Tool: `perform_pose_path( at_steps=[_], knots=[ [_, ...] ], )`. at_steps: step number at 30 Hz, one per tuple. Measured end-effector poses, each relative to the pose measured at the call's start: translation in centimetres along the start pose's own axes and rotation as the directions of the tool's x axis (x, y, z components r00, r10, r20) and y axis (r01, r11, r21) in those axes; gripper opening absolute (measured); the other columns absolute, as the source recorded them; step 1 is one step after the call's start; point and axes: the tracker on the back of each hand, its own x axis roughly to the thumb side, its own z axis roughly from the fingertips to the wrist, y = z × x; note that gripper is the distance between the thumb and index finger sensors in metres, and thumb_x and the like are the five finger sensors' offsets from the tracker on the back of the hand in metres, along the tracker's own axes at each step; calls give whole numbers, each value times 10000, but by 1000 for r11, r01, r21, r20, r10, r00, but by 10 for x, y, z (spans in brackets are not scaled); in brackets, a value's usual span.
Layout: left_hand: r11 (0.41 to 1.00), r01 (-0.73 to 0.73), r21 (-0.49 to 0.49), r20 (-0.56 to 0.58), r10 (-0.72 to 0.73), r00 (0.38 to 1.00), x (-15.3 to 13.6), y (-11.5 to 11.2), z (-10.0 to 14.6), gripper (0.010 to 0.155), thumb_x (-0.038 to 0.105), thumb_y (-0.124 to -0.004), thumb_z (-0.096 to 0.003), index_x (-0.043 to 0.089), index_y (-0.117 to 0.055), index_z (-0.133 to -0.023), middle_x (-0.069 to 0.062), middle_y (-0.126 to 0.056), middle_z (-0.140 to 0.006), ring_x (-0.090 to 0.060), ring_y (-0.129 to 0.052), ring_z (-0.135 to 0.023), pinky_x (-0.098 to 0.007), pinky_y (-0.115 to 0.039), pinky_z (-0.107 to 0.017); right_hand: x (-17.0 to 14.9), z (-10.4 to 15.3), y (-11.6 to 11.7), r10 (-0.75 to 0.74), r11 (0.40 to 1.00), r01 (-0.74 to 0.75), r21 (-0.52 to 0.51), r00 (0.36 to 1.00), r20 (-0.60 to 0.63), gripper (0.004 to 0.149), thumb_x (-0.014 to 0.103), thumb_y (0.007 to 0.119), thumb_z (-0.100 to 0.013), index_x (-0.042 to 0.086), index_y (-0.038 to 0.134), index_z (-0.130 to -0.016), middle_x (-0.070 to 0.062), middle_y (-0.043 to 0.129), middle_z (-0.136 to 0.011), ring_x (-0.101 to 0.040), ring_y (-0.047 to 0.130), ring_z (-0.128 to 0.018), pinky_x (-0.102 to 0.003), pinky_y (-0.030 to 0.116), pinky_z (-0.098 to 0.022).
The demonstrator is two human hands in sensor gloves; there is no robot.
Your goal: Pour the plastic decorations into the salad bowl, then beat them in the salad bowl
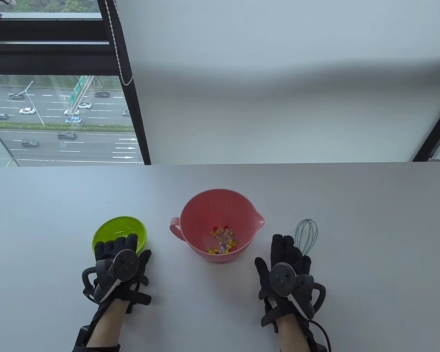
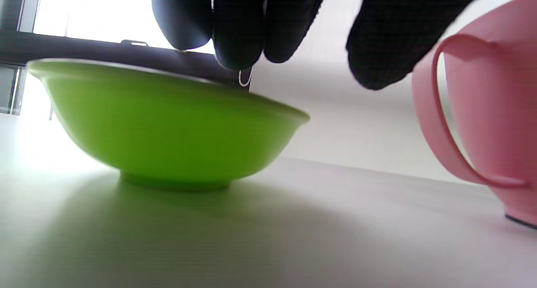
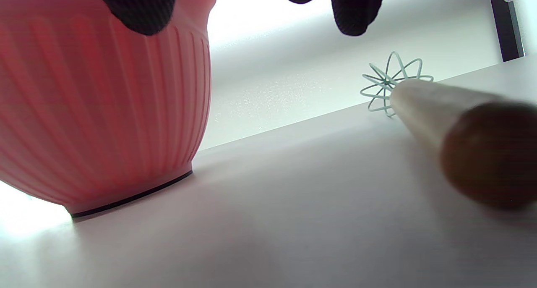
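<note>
The pink salad bowl [image 1: 220, 192] stands mid-table with its handle to the left, and the coloured plastic decorations [image 1: 223, 240] lie in its bottom. Left of it sits the green bowl [image 1: 121, 229], which looks empty. My left hand [image 1: 130, 249] hovers over that bowl's near rim with fingers relaxed; in the left wrist view the fingertips [image 2: 239, 27] hang just above the green bowl [image 2: 168, 128]. The teal whisk [image 1: 306, 234] lies right of the pink bowl, its handle under my right hand [image 1: 273, 253]. In the right wrist view the whisk handle [image 3: 461, 124] rests on the table, ungripped.
The white table [image 1: 352, 205] ends at a far edge against a white wall. A window with a dark frame [image 1: 124, 73] is at the back left. The pink bowl's handle [image 2: 436, 111] stands close to the right of the green bowl.
</note>
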Motion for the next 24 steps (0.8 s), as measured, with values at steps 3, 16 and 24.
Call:
perform_pose_path(
  at_steps=[3, 16, 24],
  knots=[
    [999, -27, 37, 91, 23, 996, 15, 12, 1, 768, 610, -813, -527, 236, -537, -1138, -90, -594, -1096, -405, -607, -993, -650, -322, -786, 1, 0, 0, 3, 1000, -3, 1, 1000, 6, 811, 676, 646, -570, 295, 235, -1156, -49, 282, -1217, -429, 570, -1018, -606, 383, -752],
    [998, 55, -21, 562, -34, 826, 113, 28, -1, 676, 448, -834, -518, 433, -523, -1118, 61, -463, -1199, -315, -435, -1140, -607, -362, -822, 0, 0, 0, -17, 1000, 17, 10, 1000, 2, 807, 673, 646, -571, 292, 241, -1156, -49, 290, -1216, -426, 573, -1018, -606, 386, -751],
    [996, -8, -87, 583, 57, 810, 125, 13, -1, 491, 407, -798, -520, 389, -722, -1004, 102, -772, -1024, -278, -616, -1085, -595, -419, -817, -2, -1, -2, -16, 1000, 16, 10, 1000, -6, 804, 671, 649, -570, 290, 250, -1156, -52, 305, -1215, -423, 575, -1017, -606, 386, -750]
  ],
)
